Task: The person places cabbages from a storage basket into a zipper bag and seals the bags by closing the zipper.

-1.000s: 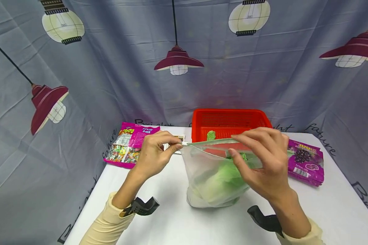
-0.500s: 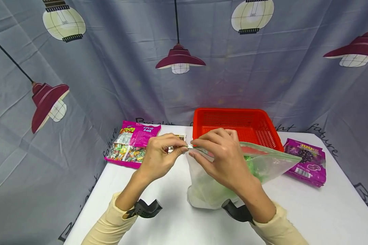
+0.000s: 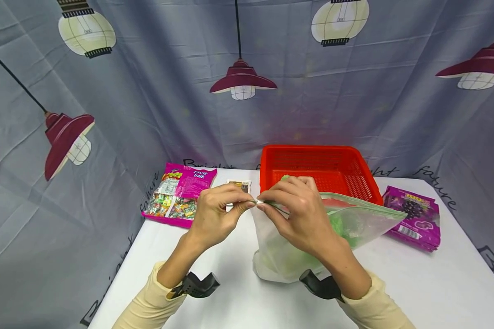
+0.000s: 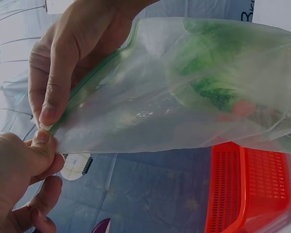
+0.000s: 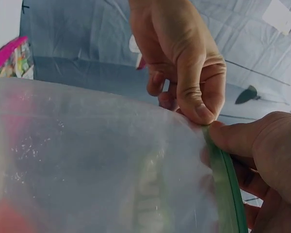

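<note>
A translucent zip bag (image 3: 271,260) stands on the white table, with pale green leafy vegetable (image 4: 208,73) showing through its side. Its green seal strip (image 5: 228,184) runs along the top edge. At the bag's upper left corner my left hand (image 3: 218,214) pinches the end of the strip between thumb and forefinger. Right beside it, my right hand (image 3: 298,210) pinches the strip, its fingertips almost touching the left ones. Something small and white (image 4: 46,127), perhaps a slider, shows between the fingertips. The bag's right corner sticks out unheld, and the right hand hides part of the opening.
Behind the bag stands a red plastic basket (image 3: 354,183). A pink fruit candy bag (image 3: 177,196) lies at the back left, near a small printed card (image 3: 243,185). Purple grape-picture packs (image 3: 416,219) lie at the right.
My right hand has moved left along the bag's top edge to the left corner and now pinches there. The bag's right corner has come into sight. The left hand keeps its hold.
</note>
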`<state>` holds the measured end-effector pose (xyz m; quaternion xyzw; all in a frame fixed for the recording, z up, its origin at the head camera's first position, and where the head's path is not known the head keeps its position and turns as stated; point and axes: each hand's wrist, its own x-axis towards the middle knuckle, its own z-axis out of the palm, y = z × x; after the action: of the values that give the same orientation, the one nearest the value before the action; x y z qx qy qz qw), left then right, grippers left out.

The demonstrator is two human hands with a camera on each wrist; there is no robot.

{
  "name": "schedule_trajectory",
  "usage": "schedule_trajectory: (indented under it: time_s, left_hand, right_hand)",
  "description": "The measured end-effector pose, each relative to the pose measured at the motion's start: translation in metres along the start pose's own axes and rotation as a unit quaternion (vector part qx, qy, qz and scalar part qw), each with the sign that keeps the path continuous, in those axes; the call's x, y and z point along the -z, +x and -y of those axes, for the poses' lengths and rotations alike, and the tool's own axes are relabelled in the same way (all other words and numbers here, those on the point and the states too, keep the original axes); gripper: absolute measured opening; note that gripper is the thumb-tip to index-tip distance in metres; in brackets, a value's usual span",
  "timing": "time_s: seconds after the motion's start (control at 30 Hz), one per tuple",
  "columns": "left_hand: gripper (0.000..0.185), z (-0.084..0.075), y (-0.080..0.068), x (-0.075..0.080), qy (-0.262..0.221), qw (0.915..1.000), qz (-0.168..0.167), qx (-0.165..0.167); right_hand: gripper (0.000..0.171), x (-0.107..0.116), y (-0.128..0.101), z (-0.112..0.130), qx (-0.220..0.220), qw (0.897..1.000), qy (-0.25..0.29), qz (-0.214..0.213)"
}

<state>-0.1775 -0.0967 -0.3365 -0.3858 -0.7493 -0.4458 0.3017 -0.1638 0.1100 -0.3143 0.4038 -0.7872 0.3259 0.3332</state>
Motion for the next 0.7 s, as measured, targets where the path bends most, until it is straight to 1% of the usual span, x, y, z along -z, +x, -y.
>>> schedule_trajectory:
  time_s: [0.17, 0.3, 0.57, 0.7]
  left_hand:
    - [0.006, 0.000, 0.000, 0.000, 0.003, 1.0000, 0.001, -0.002]
    - [0.006, 0.000, -0.001, 0.000, 0.004, 1.0000, 0.005, 0.005]
    - [0.006, 0.003, -0.002, 0.002, -0.004, 0.9999, -0.001, 0.015]
    - [0.006, 0.003, -0.002, 0.001, -0.005, 0.9999, -0.001, 0.015]
  right_hand:
    - [0.011, 0.002, -0.002, -0.002, 0.001, 1.000, 0.001, 0.003]
    - [0.011, 0.003, -0.004, -0.003, -0.002, 1.000, 0.000, 0.004]
    - [0.012, 0.008, -0.010, -0.009, -0.011, 1.000, 0.001, -0.007]
    - [0.012, 0.010, -0.011, -0.010, -0.015, 1.000, 0.001, -0.006]
